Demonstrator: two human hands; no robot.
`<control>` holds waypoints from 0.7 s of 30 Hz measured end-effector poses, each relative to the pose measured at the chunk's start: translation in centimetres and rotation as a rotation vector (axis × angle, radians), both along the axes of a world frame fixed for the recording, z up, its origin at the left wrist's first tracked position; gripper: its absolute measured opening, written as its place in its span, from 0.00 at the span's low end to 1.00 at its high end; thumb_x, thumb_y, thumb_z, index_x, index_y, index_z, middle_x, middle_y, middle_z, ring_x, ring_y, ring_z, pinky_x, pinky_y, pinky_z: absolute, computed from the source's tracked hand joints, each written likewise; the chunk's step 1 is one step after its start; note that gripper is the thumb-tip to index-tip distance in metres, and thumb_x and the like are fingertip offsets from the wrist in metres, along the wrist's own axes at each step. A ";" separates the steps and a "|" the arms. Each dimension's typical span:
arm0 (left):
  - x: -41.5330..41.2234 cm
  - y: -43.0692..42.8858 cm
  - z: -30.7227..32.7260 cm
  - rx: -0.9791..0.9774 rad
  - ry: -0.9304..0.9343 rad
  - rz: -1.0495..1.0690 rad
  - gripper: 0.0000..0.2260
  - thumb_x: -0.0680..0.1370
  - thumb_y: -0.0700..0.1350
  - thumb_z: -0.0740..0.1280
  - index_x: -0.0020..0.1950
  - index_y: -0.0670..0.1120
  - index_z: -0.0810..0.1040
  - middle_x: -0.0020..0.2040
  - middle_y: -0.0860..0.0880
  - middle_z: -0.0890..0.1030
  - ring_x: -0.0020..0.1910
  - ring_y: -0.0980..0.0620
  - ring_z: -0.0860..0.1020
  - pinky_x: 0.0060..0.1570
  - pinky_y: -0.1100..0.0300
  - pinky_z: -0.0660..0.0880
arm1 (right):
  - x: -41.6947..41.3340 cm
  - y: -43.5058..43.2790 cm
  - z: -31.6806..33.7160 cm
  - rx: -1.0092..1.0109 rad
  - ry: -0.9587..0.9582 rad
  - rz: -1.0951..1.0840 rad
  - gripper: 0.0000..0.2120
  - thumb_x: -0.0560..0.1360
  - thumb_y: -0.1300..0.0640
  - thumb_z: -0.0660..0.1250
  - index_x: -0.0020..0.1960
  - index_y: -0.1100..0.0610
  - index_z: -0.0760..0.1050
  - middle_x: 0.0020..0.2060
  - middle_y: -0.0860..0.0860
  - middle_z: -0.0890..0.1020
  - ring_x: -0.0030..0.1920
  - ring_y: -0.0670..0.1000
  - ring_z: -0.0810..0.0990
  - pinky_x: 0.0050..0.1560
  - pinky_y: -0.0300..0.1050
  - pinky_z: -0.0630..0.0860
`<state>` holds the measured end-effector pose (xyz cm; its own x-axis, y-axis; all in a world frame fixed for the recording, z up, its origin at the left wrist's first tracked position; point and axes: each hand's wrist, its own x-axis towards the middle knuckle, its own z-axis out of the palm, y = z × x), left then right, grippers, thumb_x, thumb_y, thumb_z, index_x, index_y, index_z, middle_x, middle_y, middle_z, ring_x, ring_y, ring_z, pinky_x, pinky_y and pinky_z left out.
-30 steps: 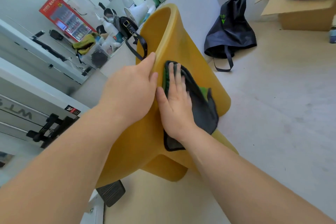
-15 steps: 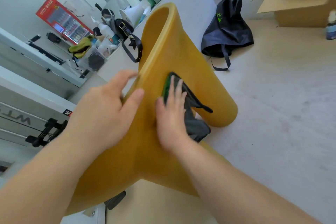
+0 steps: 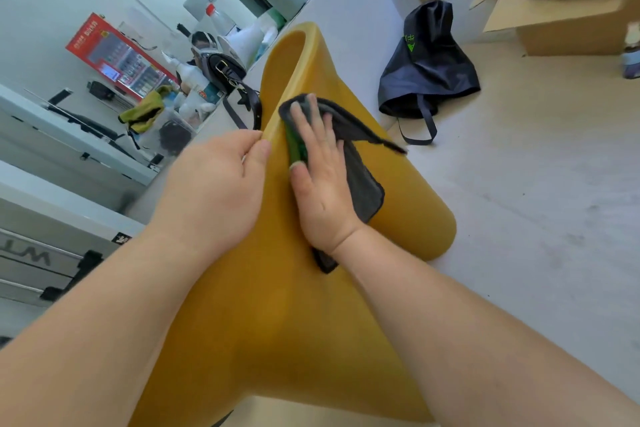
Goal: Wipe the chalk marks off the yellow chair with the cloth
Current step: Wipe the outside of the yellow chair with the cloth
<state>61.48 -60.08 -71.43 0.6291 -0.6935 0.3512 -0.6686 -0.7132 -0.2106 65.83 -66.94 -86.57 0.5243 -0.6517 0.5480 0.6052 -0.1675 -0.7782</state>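
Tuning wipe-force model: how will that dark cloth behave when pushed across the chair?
Probably floppy: the dark cloth drapes over the curved yellow chair, one corner trailing loose. It likely bunches when pushed; a fold already shows green under the right hand, pressed flat on it. The left hand grips the chair's edge, suggesting it would shift otherwise.

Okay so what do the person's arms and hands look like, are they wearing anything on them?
Both forearms are bare as far as the frame shows: no sleeves, gloves, watch or bracelets. The left hand and right hand show no rings, and the fingernails look short and unpainted. Whether sleeves start higher up cannot be seen.
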 end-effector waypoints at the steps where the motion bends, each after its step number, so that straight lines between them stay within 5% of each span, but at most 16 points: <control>1: 0.1 0.0 -0.1 0.041 -0.021 0.010 0.16 0.83 0.54 0.57 0.62 0.48 0.79 0.50 0.48 0.83 0.48 0.48 0.78 0.45 0.56 0.70 | 0.5 -1.1 0.5 0.045 0.029 0.033 0.36 0.78 0.27 0.41 0.82 0.40 0.53 0.82 0.39 0.49 0.83 0.53 0.42 0.78 0.69 0.40; 4: 0.4 0.3 0.0 0.146 -0.070 0.035 0.19 0.80 0.60 0.56 0.53 0.47 0.78 0.39 0.49 0.79 0.37 0.51 0.77 0.38 0.54 0.73 | 1.4 -4.3 2.0 0.334 0.138 0.208 0.30 0.75 0.29 0.40 0.77 0.29 0.49 0.83 0.45 0.49 0.83 0.52 0.40 0.79 0.69 0.39; 7: -0.3 1.2 0.2 0.154 -0.057 0.036 0.19 0.79 0.61 0.54 0.44 0.48 0.75 0.34 0.50 0.76 0.33 0.53 0.74 0.33 0.55 0.71 | 1.6 -4.7 1.7 0.500 0.254 0.260 0.38 0.75 0.29 0.40 0.83 0.41 0.46 0.83 0.47 0.50 0.83 0.52 0.42 0.80 0.67 0.42; 10: -1.6 3.5 0.4 0.145 -0.018 0.019 0.19 0.78 0.62 0.53 0.46 0.49 0.75 0.35 0.52 0.77 0.33 0.55 0.74 0.34 0.56 0.73 | 0.7 -1.4 -0.7 0.555 0.287 0.235 0.39 0.74 0.27 0.39 0.82 0.39 0.42 0.83 0.46 0.47 0.83 0.51 0.41 0.80 0.67 0.42; 15: -2.4 9.7 0.8 0.119 0.082 0.023 0.15 0.80 0.63 0.54 0.49 0.56 0.74 0.34 0.58 0.76 0.34 0.60 0.75 0.32 0.63 0.67 | -5.2 10.5 -3.2 0.243 0.320 0.285 0.31 0.74 0.33 0.46 0.68 0.18 0.29 0.78 0.36 0.29 0.80 0.46 0.28 0.80 0.63 0.37; 18: -2.5 12.9 1.1 0.150 0.098 0.024 0.16 0.78 0.63 0.54 0.50 0.55 0.75 0.33 0.57 0.76 0.35 0.60 0.75 0.33 0.59 0.70 | -7.3 14.9 -2.0 -0.084 0.188 0.121 0.32 0.79 0.27 0.39 0.78 0.32 0.31 0.80 0.44 0.30 0.79 0.56 0.26 0.76 0.68 0.31; 21: -3.4 14.5 1.3 0.165 0.110 0.027 0.13 0.78 0.62 0.54 0.51 0.58 0.74 0.35 0.58 0.77 0.39 0.60 0.76 0.31 0.61 0.70 | -6.0 12.2 0.4 -0.093 0.094 0.033 0.32 0.79 0.28 0.37 0.80 0.33 0.37 0.82 0.44 0.34 0.81 0.58 0.29 0.76 0.68 0.31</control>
